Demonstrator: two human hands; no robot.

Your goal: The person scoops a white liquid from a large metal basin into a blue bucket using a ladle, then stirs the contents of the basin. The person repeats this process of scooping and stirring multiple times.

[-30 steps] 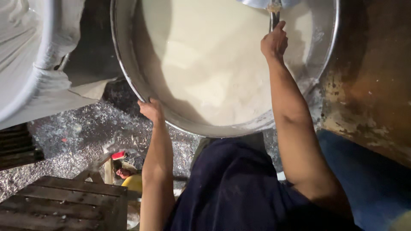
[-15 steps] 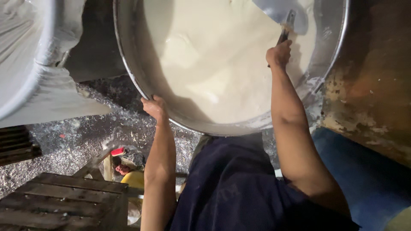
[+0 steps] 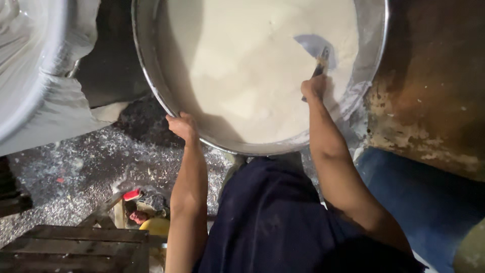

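Note:
A big round metal basin (image 3: 151, 86) holds a thick off-white batter (image 3: 242, 65). My left hand (image 3: 183, 125) grips the basin's near rim at the lower left. My right hand (image 3: 314, 87) reaches over the batter on the right and is closed on the handle of a flat metal scraper (image 3: 317, 50). The scraper's blade lies against the batter near the basin's right wall.
A large white plastic-lined tub (image 3: 35, 81) stands at the left. The floor (image 3: 76, 177) below is speckled with white splashes. A dark wooden stool (image 3: 76, 247) and small red and yellow things (image 3: 146, 212) lie at lower left. A stained wall (image 3: 434, 86) stands on the right.
My right hand has drawn the scraper down and nearer, from the far rim toward the basin's right side. My left hand stays on the rim.

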